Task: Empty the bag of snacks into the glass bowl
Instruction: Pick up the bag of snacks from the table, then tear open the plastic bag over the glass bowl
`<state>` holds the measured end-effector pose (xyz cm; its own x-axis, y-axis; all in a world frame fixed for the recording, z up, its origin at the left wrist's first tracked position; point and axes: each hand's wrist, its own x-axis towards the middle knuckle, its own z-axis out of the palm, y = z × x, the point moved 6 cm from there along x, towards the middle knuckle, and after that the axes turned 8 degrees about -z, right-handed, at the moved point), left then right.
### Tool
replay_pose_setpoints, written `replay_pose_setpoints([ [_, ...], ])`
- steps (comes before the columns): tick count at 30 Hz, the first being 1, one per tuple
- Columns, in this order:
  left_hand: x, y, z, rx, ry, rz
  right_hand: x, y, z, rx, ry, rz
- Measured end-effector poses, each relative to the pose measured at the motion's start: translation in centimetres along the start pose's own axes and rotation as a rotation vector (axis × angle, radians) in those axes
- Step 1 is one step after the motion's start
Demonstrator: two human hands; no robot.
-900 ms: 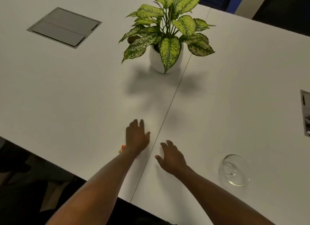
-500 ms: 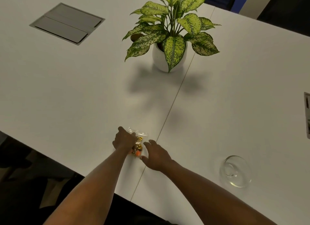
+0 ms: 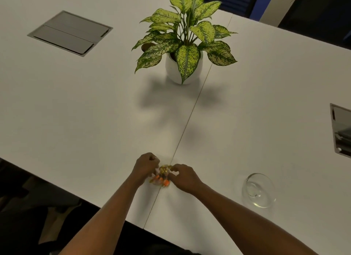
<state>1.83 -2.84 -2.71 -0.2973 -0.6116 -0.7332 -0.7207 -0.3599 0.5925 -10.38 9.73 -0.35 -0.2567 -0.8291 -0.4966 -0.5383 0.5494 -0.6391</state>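
Observation:
A small clear bag of snacks [image 3: 161,176], with gold and orange pieces inside, rests on the white table [image 3: 76,112] near its front edge. My left hand [image 3: 145,166] pinches the bag's left side and my right hand [image 3: 183,176] pinches its right side, so much of the bag is hidden between them. The glass bowl [image 3: 259,190] stands empty on the table, well to the right of my right hand.
A potted plant [image 3: 183,44] in a white pot stands at the table's middle back. A grey floor-box lid [image 3: 70,32] is set into the table at the back left, another [image 3: 341,129] at the right edge. The table's front edge runs below my forearms.
My hands were flat and apart over the table; now both have closed on the snack bag, which has come into view between them.

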Motion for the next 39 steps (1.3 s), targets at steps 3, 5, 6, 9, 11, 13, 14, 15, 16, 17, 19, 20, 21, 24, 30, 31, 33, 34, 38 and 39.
replay_pose_setpoints([
  [3,-2.8,2.1,2.2,0.056,-0.071,0.105,-2.2,1.4,-1.2,0.069,0.028,0.008],
  [5,-4.9,3.4,3.8,0.077,-0.13,0.16,-4.0,2.3,-2.0,0.115,0.058,0.009],
  [6,-6.1,4.3,4.7,0.085,-0.165,0.185,-5.2,2.9,-2.7,0.141,0.088,0.016],
  [9,-9.5,6.5,7.2,0.079,-0.28,0.223,-8.8,4.8,-5.1,0.24,0.196,0.042],
  [11,-11.4,7.6,8.3,0.047,-0.357,0.233,-11.1,5.7,-6.8,0.379,0.26,0.034],
  [13,-13.3,8.9,9.5,-0.019,-0.443,0.23,-13.4,6.3,-8.5,0.549,0.303,0.003],
  [14,-14.3,9.6,10.0,-0.064,-0.485,0.223,-14.4,6.5,-9.4,0.625,0.322,-0.022],
  [15,-15.2,10.4,10.4,-0.11,-0.524,0.219,-15.3,6.7,-10.4,0.691,0.346,-0.045],
  [16,-16.1,11.3,11.0,-0.136,-0.552,0.221,-16.3,6.9,-11.5,0.752,0.377,-0.063],
  [17,-16.8,12.0,11.3,-0.15,-0.567,0.23,-17.1,7.2,-12.4,0.799,0.408,-0.074],
  [19,-18.3,13.4,12.3,-0.087,-0.538,0.277,-18.9,7.9,-14.3,0.837,0.482,-0.089],
  [20,-19.0,14.0,12.6,0.003,-0.482,0.331,-19.6,8.1,-15.2,0.828,0.511,-0.095],
  [21,-19.6,14.7,12.9,0.119,-0.396,0.414,-20.1,8.3,-15.9,0.806,0.535,-0.099],
  [24,-22.1,17.1,14.3,0.395,-0.181,0.693,-21.6,8.5,-17.8,0.69,0.583,-0.121],
  [30,-24.6,19.9,17.7,0.506,-0.142,0.715,-23.9,9.7,-20.3,0.478,0.632,-0.187],
  [31,-24.6,20.1,18.2,0.511,-0.16,0.68,-24.2,10.1,-20.7,0.473,0.632,-0.191],
  [33,-24.5,20.0,18.5,0.474,-0.219,0.603,-24.4,10.5,-21.0,0.465,0.612,-0.194],
  [34,-24.5,20.0,18.8,0.44,-0.257,0.566,-24.6,10.8,-21.2,0.472,0.603,-0.195],
  [38,-24.6,19.7,19.9,0.249,-0.359,0.424,-25.3,11.4,-22.2,0.421,0.692,-0.191],
  [39,-24.6,19.7,20.1,0.211,-0.373,0.399,-25.7,11.4,-22.4,0.399,0.742,-0.181],
])
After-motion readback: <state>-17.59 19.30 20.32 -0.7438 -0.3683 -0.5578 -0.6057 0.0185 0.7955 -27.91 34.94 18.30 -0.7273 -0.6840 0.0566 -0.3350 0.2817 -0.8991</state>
